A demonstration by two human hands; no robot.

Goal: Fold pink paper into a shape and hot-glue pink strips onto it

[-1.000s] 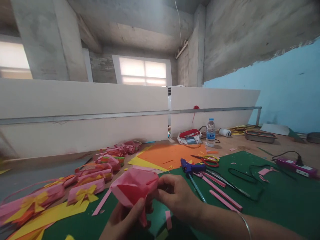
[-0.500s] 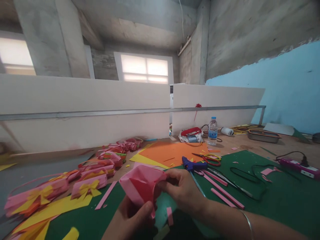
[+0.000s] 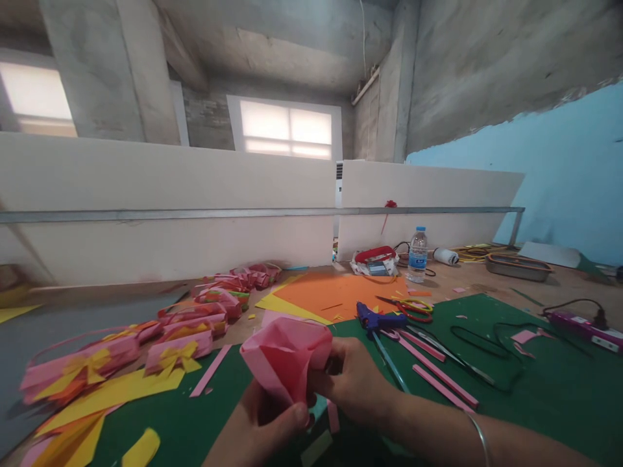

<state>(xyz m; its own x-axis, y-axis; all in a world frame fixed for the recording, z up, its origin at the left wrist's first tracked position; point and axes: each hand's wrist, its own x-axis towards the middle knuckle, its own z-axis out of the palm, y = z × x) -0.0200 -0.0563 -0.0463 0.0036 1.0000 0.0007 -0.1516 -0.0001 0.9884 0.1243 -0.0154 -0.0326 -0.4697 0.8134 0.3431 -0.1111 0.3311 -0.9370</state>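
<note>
A flat green mat (image 3: 549, 408) covers the near part of a brown tabletop (image 3: 467, 279), which runs back to tall white panels (image 3: 165, 178) crossed by a grey metal rail (image 3: 204, 213). Behind them rise a bare concrete column (image 3: 97, 78) and a bright paned window (image 3: 287, 126), with a light blue wall (image 3: 574, 155) at the right. Over the mat, near its front middle, a folded pink paper piece (image 3: 292, 353) is held up between both hands: the left hand (image 3: 270, 421) grips it from below, thumb pressed along its lower front, and the right hand (image 3: 353, 373) pinches its right side, some fingertips hidden behind the paper. To the left, pink paper bags with yellow bows (image 3: 180, 353) crowd the mat's edge, limiting sideways room there. A blue glue gun (image 3: 379, 320) and long narrow pink paper strips (image 3: 445, 373) lie just beyond and beside the right forearm. Farther right, the mat stretches more widely toward a purple power strip (image 3: 581, 329), a thin black cable (image 3: 479, 336) looping across it. The mat's far right edge slants across the tabletop.
</note>
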